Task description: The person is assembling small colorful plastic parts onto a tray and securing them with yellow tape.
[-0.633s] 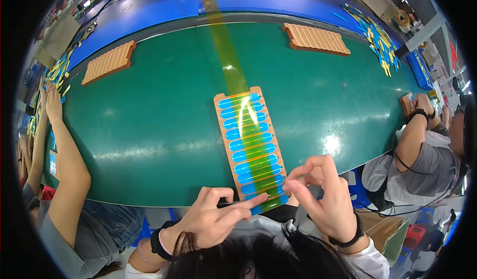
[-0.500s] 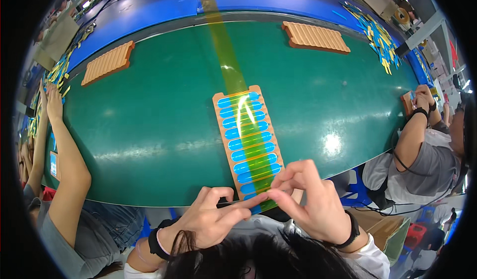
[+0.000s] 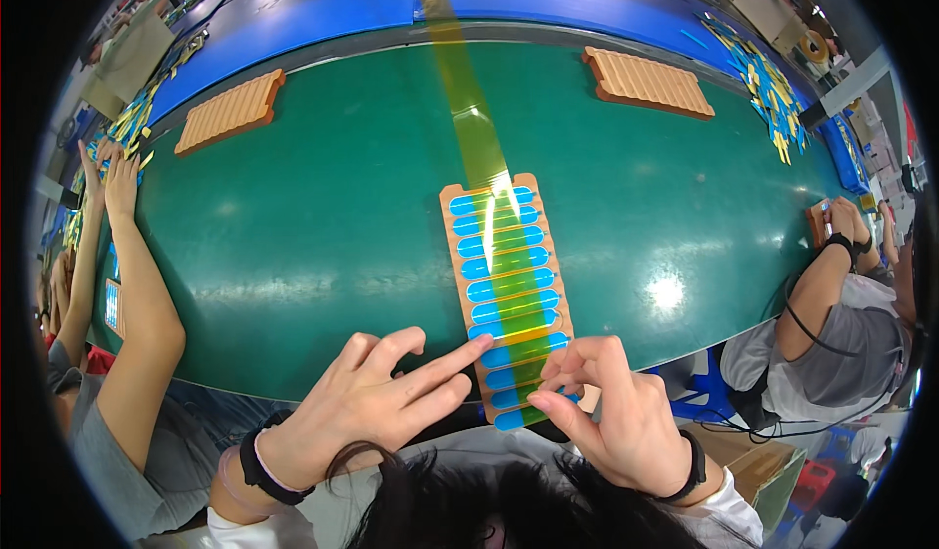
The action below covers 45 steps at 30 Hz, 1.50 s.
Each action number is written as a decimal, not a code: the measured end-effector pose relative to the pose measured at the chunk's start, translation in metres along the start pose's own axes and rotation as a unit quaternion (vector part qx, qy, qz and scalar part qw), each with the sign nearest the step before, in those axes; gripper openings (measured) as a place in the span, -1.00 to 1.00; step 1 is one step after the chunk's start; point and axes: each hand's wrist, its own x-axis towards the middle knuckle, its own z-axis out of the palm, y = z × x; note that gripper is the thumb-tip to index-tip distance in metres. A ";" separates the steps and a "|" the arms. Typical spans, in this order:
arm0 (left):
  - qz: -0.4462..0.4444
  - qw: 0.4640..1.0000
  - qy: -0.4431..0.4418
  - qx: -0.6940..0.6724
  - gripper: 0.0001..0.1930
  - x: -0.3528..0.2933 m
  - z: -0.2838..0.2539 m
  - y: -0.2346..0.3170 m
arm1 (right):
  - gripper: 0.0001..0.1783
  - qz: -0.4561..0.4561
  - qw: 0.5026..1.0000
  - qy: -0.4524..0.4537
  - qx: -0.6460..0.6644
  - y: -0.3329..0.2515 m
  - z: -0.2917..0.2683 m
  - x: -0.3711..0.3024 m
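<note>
Yellow translucent tape (image 3: 480,143) is stretched over blue rounded strips (image 3: 496,357), apparently steadied by the unclenched left hand (image 3: 377,393); the right hand (image 3: 618,407) is curled, its grip unclear.

Green worktable (image 3: 333,207) (white glare (image 3: 666,292) toward its right), blue surface (image 3: 303,26) beyond, blue stool (image 3: 706,393) lower right.

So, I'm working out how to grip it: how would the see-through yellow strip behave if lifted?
The see-through yellow strip would probably be light, and floppy once slack, as it looks film-thin over the blue pieces. Its upper face may be slick, judging by the bright glare.
</note>
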 end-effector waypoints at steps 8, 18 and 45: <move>-0.137 0.913 -0.090 -0.373 -0.42 0.005 0.006 -0.010 | -0.63 -0.032 0.999 0.014 0.010 0.007 0.003 0.003; -0.163 0.920 -0.149 -0.325 -0.35 0.015 -0.018 -0.018 | -0.60 -0.030 0.999 -0.015 0.003 0.008 -0.001 0.003; -0.230 0.768 0.301 -0.517 -0.72 0.160 -0.018 -0.135 | -0.61 0.001 0.997 -0.065 -0.043 -0.019 -0.007 0.029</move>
